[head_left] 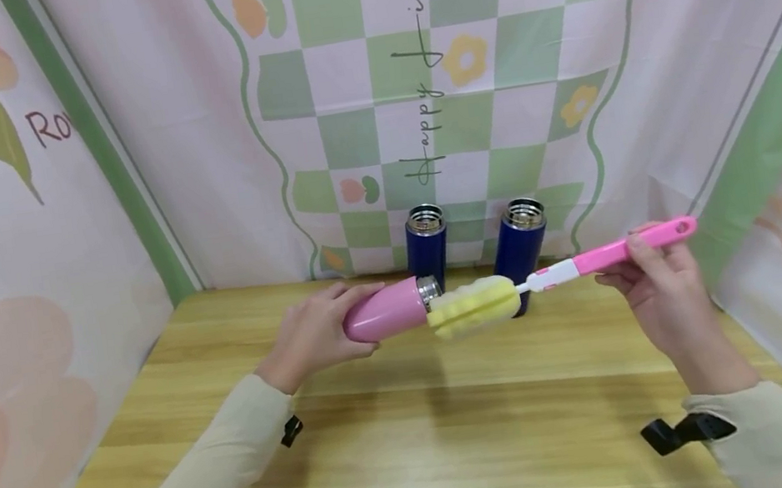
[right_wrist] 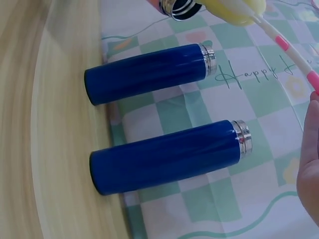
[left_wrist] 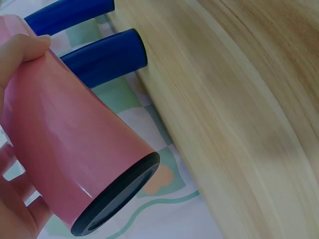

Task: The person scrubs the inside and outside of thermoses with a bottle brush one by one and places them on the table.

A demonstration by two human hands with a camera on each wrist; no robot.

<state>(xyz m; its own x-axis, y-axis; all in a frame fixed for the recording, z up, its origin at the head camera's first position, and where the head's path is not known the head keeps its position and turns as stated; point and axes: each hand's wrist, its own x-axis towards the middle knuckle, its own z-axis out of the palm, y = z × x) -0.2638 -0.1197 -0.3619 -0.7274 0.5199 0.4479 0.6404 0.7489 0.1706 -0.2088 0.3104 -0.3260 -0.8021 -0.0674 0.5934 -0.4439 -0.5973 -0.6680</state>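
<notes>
My left hand (head_left: 320, 326) grips a pink thermos bottle (head_left: 388, 312) round its body, tilted so its open steel mouth faces right. In the left wrist view the bottle's dark base (left_wrist: 119, 196) points down toward the camera's side. My right hand (head_left: 664, 292) pinches the pink handle of a bottle brush (head_left: 605, 255). The brush's yellow sponge head (head_left: 476, 305) lies right at the bottle's mouth, overlapping it in the head view. In the right wrist view the steel mouth (right_wrist: 180, 8) shows beside the sponge.
Two dark blue thermos bottles, one on the left (head_left: 427, 247) and one on the right (head_left: 519, 246), stand uncapped at the back of the wooden table (head_left: 393, 463). Behind them hangs a checkered curtain (head_left: 419, 130), with printed cloth on both sides.
</notes>
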